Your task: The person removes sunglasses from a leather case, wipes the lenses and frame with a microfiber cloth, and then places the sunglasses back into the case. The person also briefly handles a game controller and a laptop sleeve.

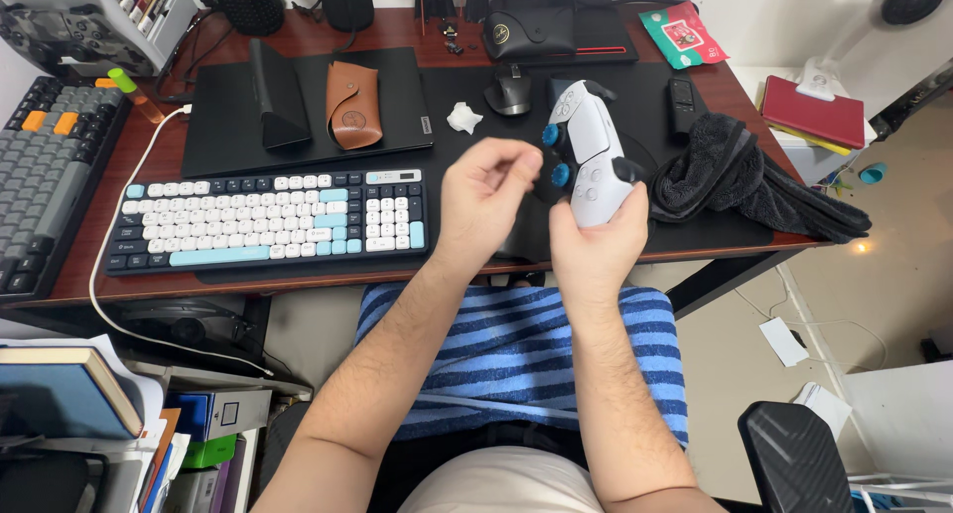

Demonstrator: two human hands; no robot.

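Head view: person seated at the counter (298, 280), R hand (596, 240) gripping a white gamepad (588, 150) from below, fingers wrapped round its lower grip. Pad is held upright-ish, tilted a bit, above the counter's front edge, over the black desk mat (467, 150). White shell w/ black trim at top and side, two thumbsticks w/ blue caps on its left side, one above the other. L hand (486, 195) just beside the pad, at the sticks, fingers curled in loosely w/ tips pinched together; can't tell if it holds anything, and can't tell if it touches the pad.

Round about: white/teal keyboard (268, 220) to the left of the hands, a 2nd grey keyboard (50, 175) at far left. Behind, closed laptop (397, 106) w/ a brown glasses case (353, 104) and a black case (278, 96) on it. Crumpled white tissue (463, 118) and black mouse (508, 91) on the mat, near the pad. Dark towel (745, 175) heaped at the right edge of the counter, a remote (682, 101) just behind it. Striped blue shirt (516, 344) below.
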